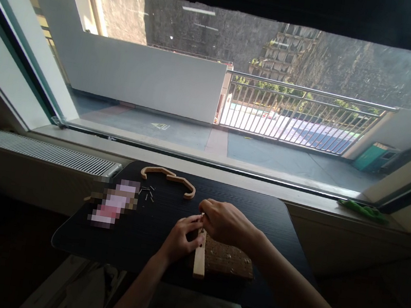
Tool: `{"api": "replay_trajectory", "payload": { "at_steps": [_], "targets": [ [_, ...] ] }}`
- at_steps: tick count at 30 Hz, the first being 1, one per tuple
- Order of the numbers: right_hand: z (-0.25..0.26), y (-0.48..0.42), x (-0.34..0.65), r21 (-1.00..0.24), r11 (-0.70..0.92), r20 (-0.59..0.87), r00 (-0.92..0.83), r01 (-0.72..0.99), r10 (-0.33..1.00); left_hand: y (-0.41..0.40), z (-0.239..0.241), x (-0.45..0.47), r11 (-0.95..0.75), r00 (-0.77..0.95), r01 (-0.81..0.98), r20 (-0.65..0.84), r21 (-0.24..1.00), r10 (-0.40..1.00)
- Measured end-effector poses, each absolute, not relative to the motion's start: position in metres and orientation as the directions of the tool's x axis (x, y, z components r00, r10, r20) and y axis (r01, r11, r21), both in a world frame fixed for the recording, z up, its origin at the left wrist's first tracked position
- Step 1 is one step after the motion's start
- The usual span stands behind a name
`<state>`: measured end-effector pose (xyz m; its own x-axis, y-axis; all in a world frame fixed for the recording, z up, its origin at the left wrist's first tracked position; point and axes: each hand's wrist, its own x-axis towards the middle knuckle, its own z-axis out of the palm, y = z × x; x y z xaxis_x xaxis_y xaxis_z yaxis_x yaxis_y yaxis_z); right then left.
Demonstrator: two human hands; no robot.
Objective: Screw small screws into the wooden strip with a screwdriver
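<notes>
A pale wooden strip (pixel 199 265) lies lengthwise near the front of the black table, by the left edge of a brown, rough-textured board (pixel 230 260). Around the strip's upper part, the thumb and fingers of my left hand (pixel 180 237) are closed and hold it. My right hand (pixel 224 221) is closed over the strip's far end, its fingertips bunched close to the left fingertips. Whatever sits inside the right fingers is hidden. Small dark spots, perhaps holes, show on the strip between the hands.
Two curved wooden pieces (pixel 184 182) lie at the table's back. Several loose screws or nails (pixel 147 195) are scattered left of centre, beside a pixelated pinkish item (pixel 115 205). Past the black table's (pixel 75 237) far edge are a window sill and a white radiator grille (pixel 42 147).
</notes>
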<state>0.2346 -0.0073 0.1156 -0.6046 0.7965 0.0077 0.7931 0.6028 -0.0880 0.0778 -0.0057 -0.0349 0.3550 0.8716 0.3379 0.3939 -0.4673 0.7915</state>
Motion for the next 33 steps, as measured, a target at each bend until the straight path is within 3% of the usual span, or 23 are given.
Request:
{"api": "replay_trajectory", "payload": {
  "at_steps": [33],
  "targets": [
    [0.124,-0.007,0.231,0.029,0.583,-0.081,-0.579,0.812,0.811,-0.005,-0.036,0.077,-0.478,0.357,0.434,0.341,0.764,0.87]
  ]
}}
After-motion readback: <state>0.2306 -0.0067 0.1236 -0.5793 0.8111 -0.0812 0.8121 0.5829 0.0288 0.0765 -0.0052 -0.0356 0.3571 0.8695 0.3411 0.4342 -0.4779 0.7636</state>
